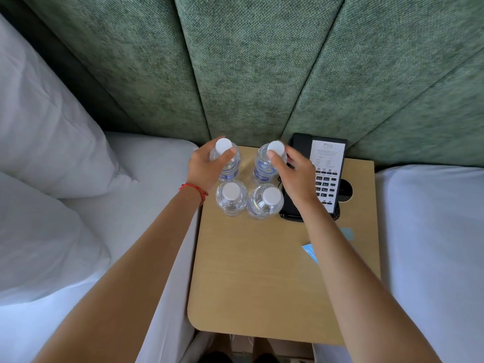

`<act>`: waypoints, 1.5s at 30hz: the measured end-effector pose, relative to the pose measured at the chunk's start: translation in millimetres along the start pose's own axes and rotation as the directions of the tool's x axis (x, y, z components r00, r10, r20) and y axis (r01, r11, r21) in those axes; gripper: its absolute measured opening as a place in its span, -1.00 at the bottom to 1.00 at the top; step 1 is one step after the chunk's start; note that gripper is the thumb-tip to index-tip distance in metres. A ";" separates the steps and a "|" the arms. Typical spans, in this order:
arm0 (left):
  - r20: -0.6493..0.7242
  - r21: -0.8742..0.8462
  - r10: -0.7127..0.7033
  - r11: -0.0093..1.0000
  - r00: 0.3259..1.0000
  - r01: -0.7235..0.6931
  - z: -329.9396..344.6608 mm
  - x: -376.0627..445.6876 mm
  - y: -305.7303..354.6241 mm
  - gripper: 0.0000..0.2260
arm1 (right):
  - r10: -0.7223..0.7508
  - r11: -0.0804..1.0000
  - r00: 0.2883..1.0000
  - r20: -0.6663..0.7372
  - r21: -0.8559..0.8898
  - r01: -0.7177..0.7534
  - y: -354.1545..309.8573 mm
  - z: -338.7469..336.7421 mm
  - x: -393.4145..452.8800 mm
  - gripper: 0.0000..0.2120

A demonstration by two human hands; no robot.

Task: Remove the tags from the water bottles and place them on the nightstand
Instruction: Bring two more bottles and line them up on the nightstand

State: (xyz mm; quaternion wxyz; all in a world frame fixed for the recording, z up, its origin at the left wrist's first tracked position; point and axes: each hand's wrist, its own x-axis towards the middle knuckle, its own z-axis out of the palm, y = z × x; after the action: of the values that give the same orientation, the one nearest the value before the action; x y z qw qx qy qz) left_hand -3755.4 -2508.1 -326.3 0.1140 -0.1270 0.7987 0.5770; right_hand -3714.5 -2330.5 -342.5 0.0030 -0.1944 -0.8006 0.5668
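Note:
Several clear water bottles with white caps stand in a square at the back of the wooden nightstand (251, 271). My left hand (203, 169) grips the neck of the back left bottle (230, 166). My right hand (293, 176) grips the neck of the back right bottle (264, 169). The front left bottle (231, 197) and the front right bottle (265, 201) stand free just in front of them. A light blue tag (310, 251) lies flat on the nightstand, partly hidden under my right forearm. Another pale blue tag (348, 233) shows just right of that arm.
A black desk phone (327, 174) sits at the nightstand's back right, close behind my right hand. A green padded headboard (248, 74) rises behind. White beds flank the nightstand, with pillows (47, 142) on the left one.

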 end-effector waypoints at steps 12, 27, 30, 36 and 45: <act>0.039 0.002 0.053 0.999 0.998 -0.053 15.0 -1.6 3.3 -0.75 | -0.039 0.998 0.999 0.013 0.050 0.038 -6.2 3.3 4.5 -0.78; 0.073 0.161 0.105 0.980 0.992 -0.115 7.9 -5.9 3.6 -0.76 | -0.118 0.993 0.993 0.018 -0.025 0.118 -4.6 -2.4 -1.2 -0.73; 0.086 0.160 0.106 0.980 0.991 -0.118 6.7 -8.4 3.6 -0.77 | -0.116 0.993 0.993 0.015 -0.011 0.116 -2.7 -2.9 -5.6 -0.68; 0.109 0.170 0.090 0.979 0.990 -0.108 5.5 -11.4 1.3 -0.77 | -0.124 0.992 0.992 0.009 0.014 0.124 -4.0 -5.1 -13.3 -0.81; 0.128 0.165 0.079 0.981 0.989 -0.099 4.3 -11.5 1.9 -0.80 | -0.108 0.994 0.994 0.012 0.024 0.108 -6.5 -6.3 -16.2 -0.79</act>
State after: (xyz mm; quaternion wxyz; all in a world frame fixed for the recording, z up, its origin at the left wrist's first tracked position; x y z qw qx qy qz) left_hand -3745.1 -2502.6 -322.2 0.1465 -0.0457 0.8417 0.5177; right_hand -3700.0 -2331.8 -330.8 0.0306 -0.1472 -0.8033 0.5763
